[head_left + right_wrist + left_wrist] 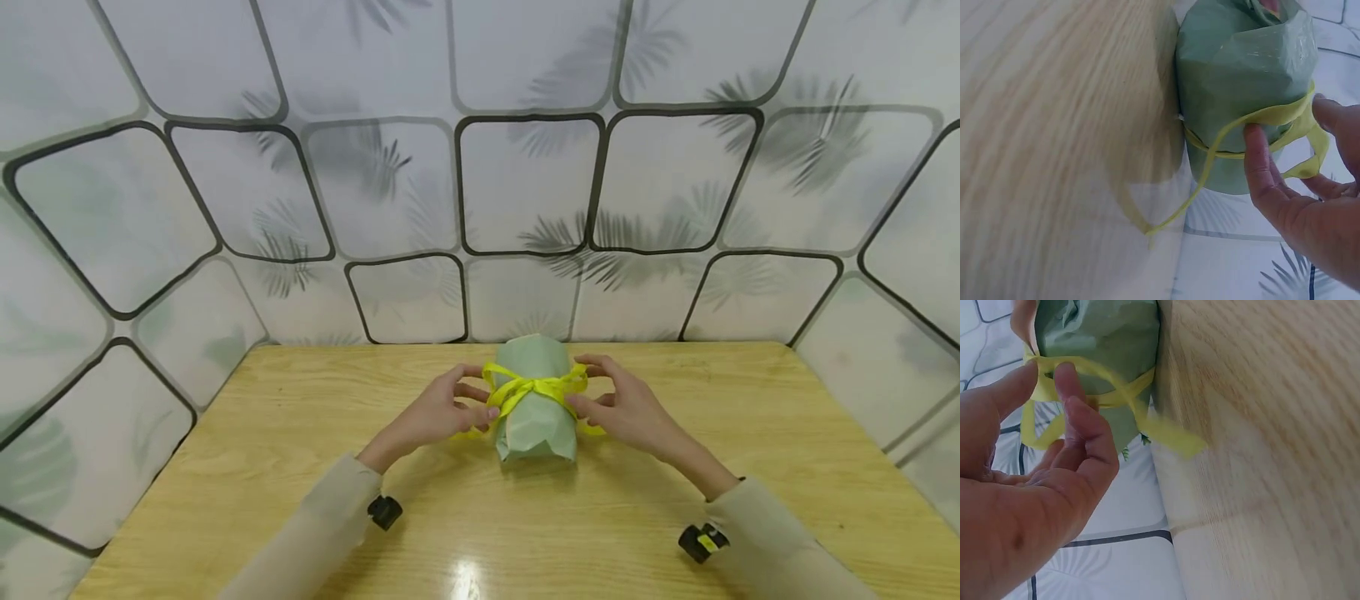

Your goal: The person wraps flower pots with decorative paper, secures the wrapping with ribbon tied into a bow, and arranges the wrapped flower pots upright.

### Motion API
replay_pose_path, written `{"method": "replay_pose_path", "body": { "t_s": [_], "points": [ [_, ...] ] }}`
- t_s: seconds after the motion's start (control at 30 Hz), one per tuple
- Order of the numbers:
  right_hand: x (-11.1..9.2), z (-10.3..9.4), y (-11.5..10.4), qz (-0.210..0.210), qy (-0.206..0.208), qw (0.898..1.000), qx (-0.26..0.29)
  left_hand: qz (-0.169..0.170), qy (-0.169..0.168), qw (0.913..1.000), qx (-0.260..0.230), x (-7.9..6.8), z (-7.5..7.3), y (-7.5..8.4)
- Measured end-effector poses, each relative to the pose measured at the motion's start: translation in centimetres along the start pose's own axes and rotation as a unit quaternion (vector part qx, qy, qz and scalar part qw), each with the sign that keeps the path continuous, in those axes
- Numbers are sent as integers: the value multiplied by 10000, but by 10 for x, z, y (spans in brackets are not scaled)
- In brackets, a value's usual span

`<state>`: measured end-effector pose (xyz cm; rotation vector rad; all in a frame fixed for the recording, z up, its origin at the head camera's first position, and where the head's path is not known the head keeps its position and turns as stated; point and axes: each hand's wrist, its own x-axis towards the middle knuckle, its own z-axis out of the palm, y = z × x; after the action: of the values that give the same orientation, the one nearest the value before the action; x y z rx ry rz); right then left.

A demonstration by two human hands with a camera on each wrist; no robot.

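Note:
A bundle wrapped in pale green paper point(536, 433) lies on the table, a yellow ribbon point(534, 386) tied round its middle in a bow. At the bow's left side, my left hand point(442, 404) holds the ribbon with thumb and fingertips; its thumb and index finger touch the yellow band in the left wrist view. My right hand point(626, 406) holds the right side of the bow, fingers curved about the loop. One loose ribbon tail point(1188, 203) hangs down in the right wrist view. Small green leaves point(1145, 439) peek out past the paper; the bundle's contents are mostly hidden.
The light wood table point(300, 450) reaches back to a pale curtain-like backdrop point(525, 183) with dark rounded outlines and leaf prints. Both forearms wear light sleeves point(322, 508), with small black devices point(385, 512) near the wrists.

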<state>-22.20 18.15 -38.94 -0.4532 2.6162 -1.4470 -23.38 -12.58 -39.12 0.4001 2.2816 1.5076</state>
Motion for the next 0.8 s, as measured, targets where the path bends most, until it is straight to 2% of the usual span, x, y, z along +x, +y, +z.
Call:
{"method": "replay_pose_path", "body": {
  "t_s": [0.17, 0.3, 0.43, 0.53, 0.67, 0.8],
  "points": [
    [-5, 0, 8, -285, 25, 9995, 93, -325, -192, 9993, -30, -6, -1, -2],
    [-9, 2, 10, -410, 220, 9989, 100, -420, -190, 9989, -116, -11, 1, -5],
    [-14, 1, 8, -606, 652, 9953, -370, -379, -195, 9991, 75, -16, -1, -8],
    [-18, 0, 4, -836, 1086, 9878, -745, -67, -218, 9970, 737, -20, -5, -11],
    [-18, 1, 0, -1229, 1550, 9761, -896, 443, -333, 9871, 1501, -21, -7, -16],
    [-14, 7, -4, -1991, 1663, 9610, -955, 755, -570, 9824, 1608, -18, -2, -18]
  ]
}}
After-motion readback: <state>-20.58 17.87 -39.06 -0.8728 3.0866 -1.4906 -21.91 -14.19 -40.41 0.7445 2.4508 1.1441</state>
